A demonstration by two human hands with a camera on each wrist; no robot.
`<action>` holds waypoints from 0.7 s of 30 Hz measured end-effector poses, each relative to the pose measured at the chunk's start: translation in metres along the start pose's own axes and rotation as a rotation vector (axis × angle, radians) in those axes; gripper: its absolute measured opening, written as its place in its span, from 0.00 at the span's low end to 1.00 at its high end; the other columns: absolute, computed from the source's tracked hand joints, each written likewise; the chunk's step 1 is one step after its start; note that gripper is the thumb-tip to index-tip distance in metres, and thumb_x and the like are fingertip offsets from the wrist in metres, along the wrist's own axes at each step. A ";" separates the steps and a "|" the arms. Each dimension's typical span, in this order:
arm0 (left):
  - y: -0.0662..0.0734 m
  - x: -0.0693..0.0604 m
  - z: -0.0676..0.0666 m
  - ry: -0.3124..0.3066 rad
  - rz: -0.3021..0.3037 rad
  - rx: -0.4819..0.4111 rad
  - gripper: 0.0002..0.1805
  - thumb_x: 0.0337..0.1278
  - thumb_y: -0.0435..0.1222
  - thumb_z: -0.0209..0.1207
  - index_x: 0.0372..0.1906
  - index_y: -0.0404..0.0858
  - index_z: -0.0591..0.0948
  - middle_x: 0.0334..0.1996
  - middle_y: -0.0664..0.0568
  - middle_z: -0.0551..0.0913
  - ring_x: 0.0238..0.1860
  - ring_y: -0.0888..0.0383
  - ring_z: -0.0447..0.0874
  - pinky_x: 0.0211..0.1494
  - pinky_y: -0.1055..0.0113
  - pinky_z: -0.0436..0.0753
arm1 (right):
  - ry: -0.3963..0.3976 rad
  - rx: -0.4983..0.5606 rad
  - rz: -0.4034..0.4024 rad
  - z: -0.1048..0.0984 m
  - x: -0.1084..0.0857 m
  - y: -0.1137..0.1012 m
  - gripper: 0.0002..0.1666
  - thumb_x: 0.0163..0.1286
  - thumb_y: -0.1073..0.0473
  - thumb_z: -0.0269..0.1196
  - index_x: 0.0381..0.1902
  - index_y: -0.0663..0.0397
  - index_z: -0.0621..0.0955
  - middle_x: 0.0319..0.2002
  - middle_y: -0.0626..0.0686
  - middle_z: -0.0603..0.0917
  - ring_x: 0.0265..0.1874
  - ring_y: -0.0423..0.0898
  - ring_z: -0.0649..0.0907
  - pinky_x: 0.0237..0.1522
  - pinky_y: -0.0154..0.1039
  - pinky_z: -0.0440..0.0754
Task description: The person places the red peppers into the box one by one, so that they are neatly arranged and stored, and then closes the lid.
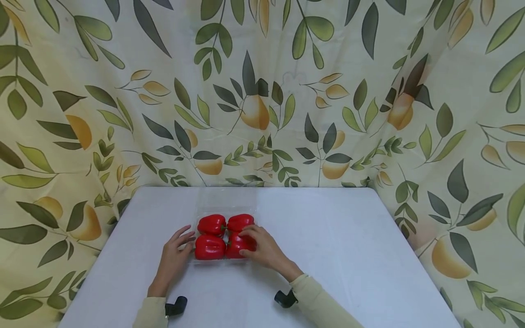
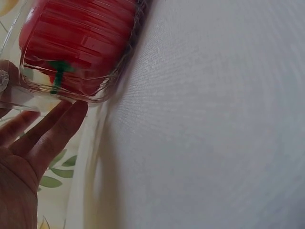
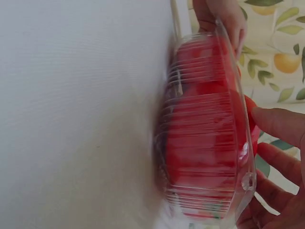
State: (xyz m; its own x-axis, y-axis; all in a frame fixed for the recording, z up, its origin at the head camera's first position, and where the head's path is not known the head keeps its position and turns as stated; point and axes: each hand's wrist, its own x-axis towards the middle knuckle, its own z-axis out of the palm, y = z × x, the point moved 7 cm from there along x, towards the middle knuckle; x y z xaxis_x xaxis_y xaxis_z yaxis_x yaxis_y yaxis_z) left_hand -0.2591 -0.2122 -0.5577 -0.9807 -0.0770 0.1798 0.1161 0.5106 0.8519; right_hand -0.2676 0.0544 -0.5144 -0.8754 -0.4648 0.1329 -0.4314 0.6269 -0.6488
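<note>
Several red bell peppers sit in two rows inside a clear plastic container (image 2: 102, 98) on the white table. My right hand (image 1: 262, 248) holds the front right bell pepper (image 1: 235, 246) between thumb and fingers, and that pepper is partly hidden under the hand. In the right wrist view its thumb (image 3: 279, 125) lies against red above the container rim. At the container's left side is my left hand (image 1: 175, 255), next to the front left bell pepper (image 1: 210, 247). The left wrist view shows its fingers (image 2: 59, 131) fairly straight, with tips touching the container's end.
The container's clear lid (image 1: 225, 198) lies folded back behind the peppers. The white table (image 1: 328, 241) extends to both sides. A curtain (image 1: 262, 150) patterned with leaves and fruit hangs behind it. Black wrist cameras (image 1: 176, 306) are strapped near both sleeves.
</note>
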 end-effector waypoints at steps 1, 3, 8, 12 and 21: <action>0.000 0.000 0.000 -0.001 0.004 0.001 0.21 0.65 0.32 0.56 0.62 0.39 0.78 0.67 0.47 0.73 0.58 0.47 0.83 0.51 0.63 0.86 | 0.001 -0.014 0.000 0.001 0.000 0.001 0.31 0.57 0.52 0.72 0.59 0.44 0.78 0.62 0.49 0.76 0.62 0.49 0.74 0.54 0.46 0.86; 0.001 -0.001 0.000 0.004 0.007 -0.001 0.21 0.65 0.32 0.56 0.62 0.38 0.79 0.67 0.48 0.73 0.58 0.47 0.83 0.51 0.62 0.86 | 0.000 -0.038 -0.001 0.002 -0.001 0.001 0.31 0.57 0.52 0.73 0.59 0.45 0.79 0.62 0.49 0.76 0.62 0.48 0.74 0.56 0.45 0.85; 0.003 0.001 0.000 0.011 0.019 0.015 0.21 0.65 0.33 0.56 0.62 0.39 0.78 0.66 0.48 0.74 0.58 0.48 0.83 0.51 0.61 0.86 | 0.000 -0.046 0.003 0.001 -0.001 0.001 0.31 0.57 0.53 0.73 0.60 0.46 0.79 0.62 0.51 0.76 0.63 0.49 0.74 0.58 0.48 0.84; 0.003 0.001 0.000 0.012 0.023 0.027 0.20 0.65 0.33 0.56 0.62 0.39 0.78 0.67 0.47 0.74 0.58 0.48 0.83 0.51 0.61 0.86 | 0.004 -0.042 -0.006 0.000 -0.001 0.000 0.30 0.57 0.53 0.72 0.59 0.46 0.79 0.61 0.51 0.76 0.62 0.49 0.75 0.57 0.48 0.84; 0.001 -0.001 -0.002 0.006 0.022 0.030 0.19 0.64 0.31 0.57 0.60 0.37 0.80 0.68 0.48 0.73 0.57 0.47 0.84 0.51 0.61 0.87 | 0.117 0.132 -0.034 -0.014 -0.003 -0.006 0.23 0.58 0.57 0.70 0.53 0.47 0.81 0.59 0.50 0.78 0.58 0.49 0.77 0.49 0.49 0.88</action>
State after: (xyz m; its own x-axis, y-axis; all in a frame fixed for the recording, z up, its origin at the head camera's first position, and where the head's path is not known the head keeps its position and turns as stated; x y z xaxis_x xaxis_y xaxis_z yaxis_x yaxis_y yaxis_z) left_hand -0.2580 -0.2135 -0.5558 -0.9769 -0.0707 0.2016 0.1330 0.5374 0.8328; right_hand -0.2659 0.0609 -0.5005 -0.8836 -0.4032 0.2379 -0.4355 0.5213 -0.7339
